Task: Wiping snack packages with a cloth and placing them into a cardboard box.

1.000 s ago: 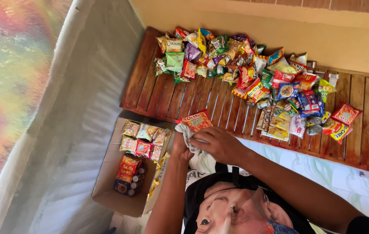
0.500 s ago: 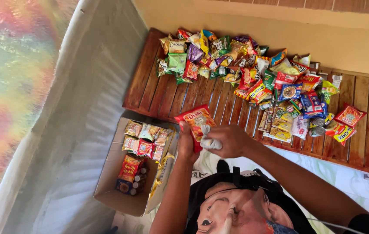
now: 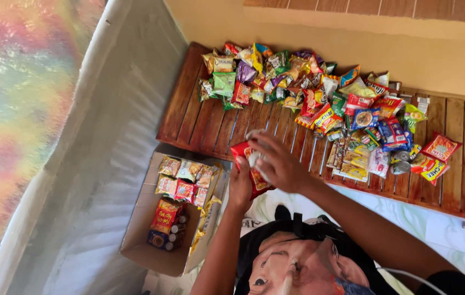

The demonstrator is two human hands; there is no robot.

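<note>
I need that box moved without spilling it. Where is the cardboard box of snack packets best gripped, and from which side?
Probably by its two long side walls, coming straight down from above. The cardboard box sits open-topped below the wooden bench, with packets in the end nearer the bench. Its flaps look loose, so the walls seem the firmer hold. Both hands, left hand and right hand, are on a red packet.

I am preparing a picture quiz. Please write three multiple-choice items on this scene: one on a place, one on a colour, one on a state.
1. Where does the open brown cardboard box stand?
A. on the bench
B. on the floor beside the bench
C. on the wall
2. The packet in both hands is mainly
A. red
B. blue
C. white
3. The slatted wooden bench is
A. bare
B. heaped with snack packets
C. overturned

Answers: B, it sits below the bench edge; A, red shows between the left hand and right hand; B, packets cover its far side.
</note>
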